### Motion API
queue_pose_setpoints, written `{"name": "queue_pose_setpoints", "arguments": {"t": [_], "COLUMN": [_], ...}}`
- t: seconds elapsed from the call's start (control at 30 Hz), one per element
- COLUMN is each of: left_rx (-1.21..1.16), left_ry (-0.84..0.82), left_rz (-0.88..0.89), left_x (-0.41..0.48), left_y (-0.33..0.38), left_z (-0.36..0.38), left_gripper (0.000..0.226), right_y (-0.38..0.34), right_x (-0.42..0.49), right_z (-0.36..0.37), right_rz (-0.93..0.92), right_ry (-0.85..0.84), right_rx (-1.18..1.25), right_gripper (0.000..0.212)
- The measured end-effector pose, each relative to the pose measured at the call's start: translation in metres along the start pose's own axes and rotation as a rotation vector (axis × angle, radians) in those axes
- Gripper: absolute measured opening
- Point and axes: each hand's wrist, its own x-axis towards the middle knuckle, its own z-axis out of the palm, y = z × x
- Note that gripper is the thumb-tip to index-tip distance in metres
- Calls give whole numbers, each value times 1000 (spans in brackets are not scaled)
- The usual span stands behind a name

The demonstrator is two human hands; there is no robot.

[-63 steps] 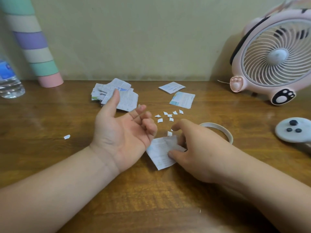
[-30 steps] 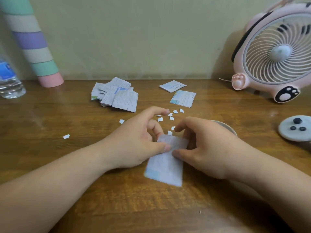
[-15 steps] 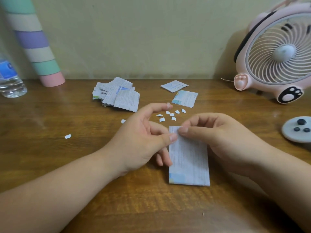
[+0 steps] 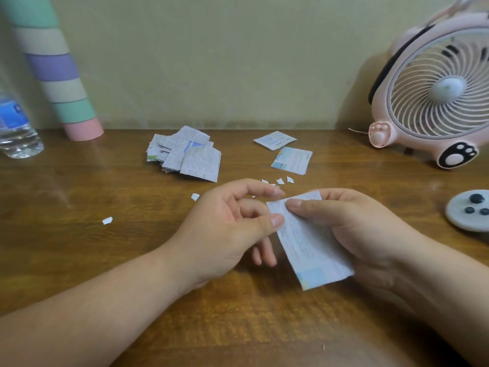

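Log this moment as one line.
left hand: pinches paper slip left edge | right hand: pinches its top end | slip: tilted, printed side up | paper scraps: on table behind hands

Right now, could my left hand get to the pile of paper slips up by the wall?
Probably yes. The pile of slips lies beyond the left hand on the table, with only one tiny scrap between. That hand pinches the folded slip with the right hand, so it must let go first.
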Motion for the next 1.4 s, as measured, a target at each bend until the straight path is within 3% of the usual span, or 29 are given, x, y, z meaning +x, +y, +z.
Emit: {"name": "queue_pose_setpoints", "arguments": {"t": [0.13, 0.37, 0.6, 0.93, 1.1, 1.27, 1.4], "left_rx": [4, -4, 9, 98, 241, 466, 656], "left_ry": [-36, -59, -66, -20, 43, 16, -38], "left_rz": [26, 40, 67, 113, 186, 340, 441], "left_x": [-1, -2, -3, -6, -5, -7, -8], "left_y": [-1, -1, 0, -1, -3, 4, 9], "left_z": [0, 0, -3, 1, 2, 0, 0], "left_gripper": [25, 26, 20, 26, 35, 6, 12], "right_y": [-5, -10, -15, -15, -14, -12, -4], "right_x": [-1, -9, -10, -6, -5, -3, -1], "right_z": [0, 6, 10, 6, 4, 1, -3], "right_rz": [6, -6, 116, 205, 196, 212, 95], "right_ry": [-63, -105, -95, -81, -76, -113, -123], "right_rx": [53, 60, 155, 65, 42, 11, -151], "right_gripper": [17, 34, 27, 23, 25, 13, 15]}}
